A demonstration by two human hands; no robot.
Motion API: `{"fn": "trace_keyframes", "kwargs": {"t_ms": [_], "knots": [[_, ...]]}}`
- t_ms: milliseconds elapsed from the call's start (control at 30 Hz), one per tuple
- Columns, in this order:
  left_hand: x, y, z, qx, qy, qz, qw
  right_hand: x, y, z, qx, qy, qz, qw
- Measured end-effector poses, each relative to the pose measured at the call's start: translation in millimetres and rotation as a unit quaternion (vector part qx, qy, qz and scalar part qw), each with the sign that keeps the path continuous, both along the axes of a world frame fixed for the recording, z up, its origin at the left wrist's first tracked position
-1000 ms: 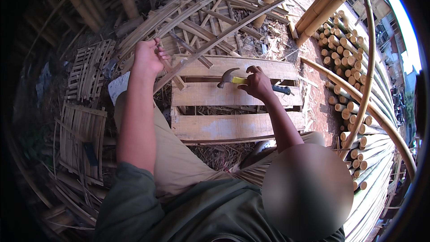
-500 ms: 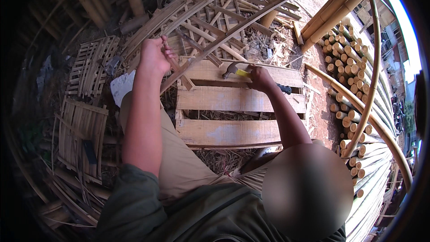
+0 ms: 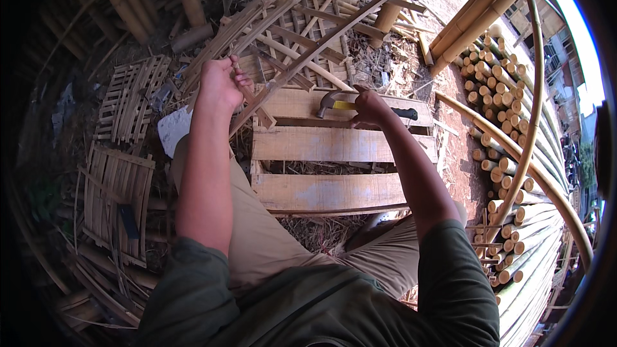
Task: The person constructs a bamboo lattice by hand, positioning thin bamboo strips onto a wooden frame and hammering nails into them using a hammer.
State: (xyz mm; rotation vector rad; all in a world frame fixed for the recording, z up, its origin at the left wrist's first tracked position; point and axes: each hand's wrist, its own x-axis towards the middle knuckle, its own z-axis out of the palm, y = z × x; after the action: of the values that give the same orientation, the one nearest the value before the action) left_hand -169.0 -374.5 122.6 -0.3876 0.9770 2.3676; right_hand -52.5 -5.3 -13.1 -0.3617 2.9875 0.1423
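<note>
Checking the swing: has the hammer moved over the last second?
Yes. The hammer, held in the right hand, has come down toward the far plank of the wooden pallet.

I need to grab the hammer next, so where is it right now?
In the head view, the hammer is right of centre in the right hand, lying across the far plank of the wooden pallet.

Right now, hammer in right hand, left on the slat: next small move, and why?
Probably swing the hammer left toward the slat: the right hand holds it low over the pallet, its head short of where the left hand pinches.
</note>
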Motion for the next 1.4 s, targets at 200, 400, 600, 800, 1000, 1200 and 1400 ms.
{"fn": "trace_keyframes", "kwargs": {"t_ms": [200,400,600,800,1000,1200,1400], "knots": [[-5.2,-3.1,-2.7,0.004,-0.010,0.006,1.000,8.6,-4.2,-3.5,-0.071,0.040,-0.018,0.997],[1.0,-5.1,1.6,-0.002,-0.008,0.024,1.000,2.7,-10.6,11.1,-0.019,-0.023,0.021,0.999],[0.1,-9.9,6.1,-0.011,0.009,0.047,0.999,-4.4,-13.8,16.9,0.013,-0.054,0.034,0.998],[-2.3,-2.1,-1.8,-0.015,0.028,0.030,0.999,1.1,-3.7,16.9,0.034,-0.105,-0.006,0.994],[6.9,11.1,1.2,-0.069,0.056,0.065,0.994,52.4,-8.8,54.6,-0.116,0.088,-0.123,0.982],[8.0,20.8,-13.5,-0.120,0.106,0.066,0.985,144.2,7.7,98.6,-0.279,0.073,-0.385,0.877],[29.4,30.3,-15.0,-0.130,0.116,-0.003,0.985,209.9,41.4,91.4,-0.485,0.181,-0.469,0.715]]}}
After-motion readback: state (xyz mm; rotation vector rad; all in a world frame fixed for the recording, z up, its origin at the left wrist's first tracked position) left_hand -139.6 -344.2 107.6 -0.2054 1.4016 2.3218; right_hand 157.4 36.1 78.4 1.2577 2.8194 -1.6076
